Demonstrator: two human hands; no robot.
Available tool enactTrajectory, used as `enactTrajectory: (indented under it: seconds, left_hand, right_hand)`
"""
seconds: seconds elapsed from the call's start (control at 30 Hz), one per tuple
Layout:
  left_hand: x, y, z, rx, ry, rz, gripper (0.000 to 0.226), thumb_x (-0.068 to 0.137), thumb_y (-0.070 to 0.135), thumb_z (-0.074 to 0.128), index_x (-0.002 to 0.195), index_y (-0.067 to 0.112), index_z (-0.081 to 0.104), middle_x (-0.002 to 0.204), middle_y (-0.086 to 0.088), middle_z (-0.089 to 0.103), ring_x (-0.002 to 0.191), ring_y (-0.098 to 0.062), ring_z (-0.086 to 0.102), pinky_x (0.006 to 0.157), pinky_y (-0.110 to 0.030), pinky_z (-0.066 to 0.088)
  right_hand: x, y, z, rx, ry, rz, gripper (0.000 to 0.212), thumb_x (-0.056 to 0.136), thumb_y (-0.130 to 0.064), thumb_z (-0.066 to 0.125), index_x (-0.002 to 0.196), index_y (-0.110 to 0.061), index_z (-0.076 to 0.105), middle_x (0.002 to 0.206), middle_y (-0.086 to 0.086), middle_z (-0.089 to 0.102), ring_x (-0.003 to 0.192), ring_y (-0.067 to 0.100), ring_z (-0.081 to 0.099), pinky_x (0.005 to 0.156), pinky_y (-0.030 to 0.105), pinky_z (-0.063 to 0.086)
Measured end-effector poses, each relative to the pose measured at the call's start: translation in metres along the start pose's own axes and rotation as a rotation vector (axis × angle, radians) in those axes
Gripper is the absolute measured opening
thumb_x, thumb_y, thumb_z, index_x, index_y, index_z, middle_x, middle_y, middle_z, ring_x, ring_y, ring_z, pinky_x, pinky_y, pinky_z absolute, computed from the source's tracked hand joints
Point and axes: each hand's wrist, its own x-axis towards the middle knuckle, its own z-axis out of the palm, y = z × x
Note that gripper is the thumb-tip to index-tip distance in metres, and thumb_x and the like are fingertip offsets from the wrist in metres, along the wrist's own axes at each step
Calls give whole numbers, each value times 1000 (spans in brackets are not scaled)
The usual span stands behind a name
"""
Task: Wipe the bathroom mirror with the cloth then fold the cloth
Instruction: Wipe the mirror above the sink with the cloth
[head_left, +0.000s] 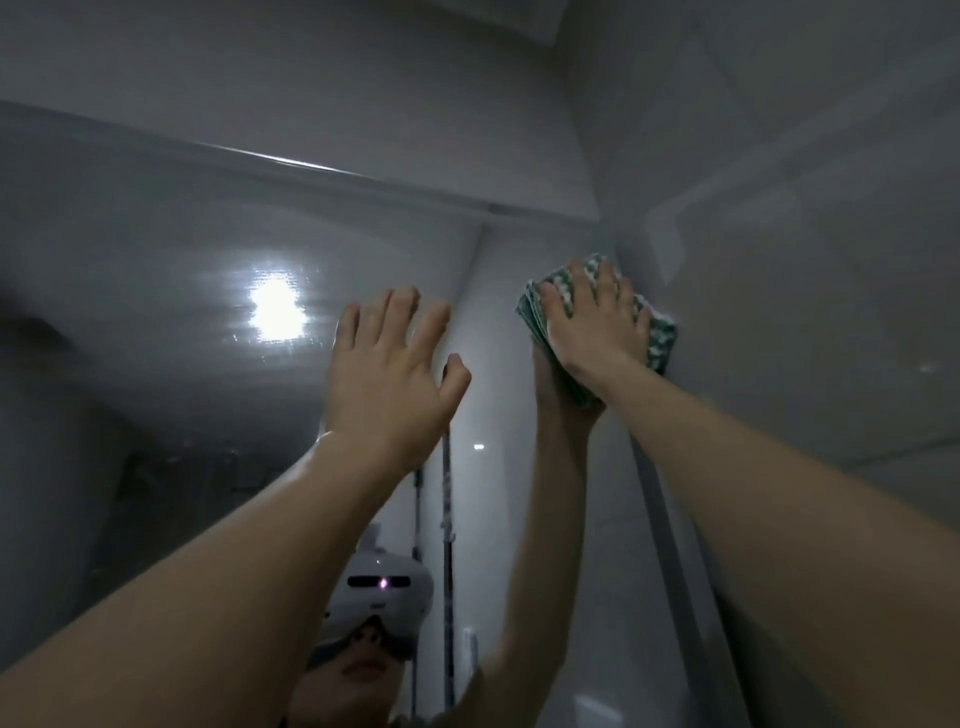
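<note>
Green-and-white checked cloth (660, 332): bunched into a thick pad, pressed flat against the mirror (156, 291) at its upper right corner, just beside the side wall (805, 260). Layered edges showed along the pad's left side; it was wadded, not neatly folded.

Right hand (592, 327): palm spread over the cloth, fingers extended, pinning it to the glass. No curled grip; the hold was by pressure alone.

Left hand (389, 374): empty, fingers splayed, raised to the mirror left of the cloth and well apart from it. Whether the fingertips touched the glass or hovered just off it could not be told.

Mirror: large, dim, its top edge running just above both hands. It carried the reflection of a ceiling light (275, 306), the person's headset (384, 592) low in the frame, and the reflected right arm meeting the real one at the cloth. A faint horizontal streaking lay around the light's glare; elsewhere the gloom hid any smears or wet patches.

Progress, as judged: the wiping step was in hand, with the cloth working the topmost right corner. How much of the surface had been covered could not be read from the glass. The lower mirror fell mostly outside the view. The folding step was not yet begun; it would need the cloth taken off the glass and both hands on it.
</note>
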Motion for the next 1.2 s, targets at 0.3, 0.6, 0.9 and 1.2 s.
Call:
enactTrajectory:
  seconds: [0.3, 0.6, 0.9, 1.2]
  left_hand:
    - [0, -3, 9, 8, 15, -23, 53, 92, 44, 18, 139, 24, 32, 144, -1, 30, 139, -18, 20, 117, -43, 9]
    - [-3, -3, 5, -7, 59, -19, 55, 89, 43, 24, 137, 21, 39, 143, -3, 37, 136, -19, 27, 115, -44, 15]
    - [-4, -2, 7, -6, 62, -25, 49, 89, 39, 30, 132, 19, 44, 138, -3, 41, 133, -20, 31, 115, -47, 16]
    - [-6, 1, 2, 7, 72, -20, 58, 88, 43, 19, 135, 20, 42, 142, -3, 40, 136, -18, 29, 116, -45, 13]
  right_hand:
    - [55, -89, 2, -4, 18, -146, 59, 98, -55, 16, 151, -31, 6, 160, 4, -6, 146, 27, -4, 117, 49, -3]
    - [59, -67, -1, -34, 68, -509, 58, 97, -58, 22, 150, -37, 13, 160, -5, 5, 146, 18, 5, 118, 42, 1]
    - [63, -80, 6, 60, 141, 2, 59, 98, -54, 18, 151, -30, 13, 160, 3, 2, 146, 26, 0, 116, 50, -3]
    - [52, -103, 7, 4, 84, -525, 60, 95, -61, 23, 149, -37, 14, 160, -4, 4, 146, 20, 4, 117, 43, 0]
